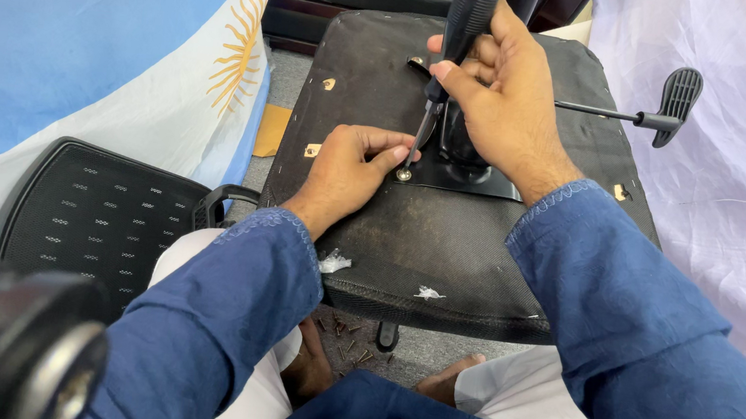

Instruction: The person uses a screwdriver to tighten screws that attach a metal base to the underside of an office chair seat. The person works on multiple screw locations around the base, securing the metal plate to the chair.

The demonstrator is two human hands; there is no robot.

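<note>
1. Gripping the black screwdriver by its handle in the right hand, fingers clenched round it, shaft tilting down to the left.
2. Pinching the screw under the tip with the left hand, fingertips closing on it, at the metal plate's edge.
3. Resting on the upturned seat, lever sticking out right; loose screws lying on the floor.

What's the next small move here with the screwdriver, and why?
Probably turn the screwdriver with the right hand while the left hand steadies the tip. The tip already sits on the screw at the edge of the metal plate on the upturned chair seat, and the left fingers pinch beside it.
</note>
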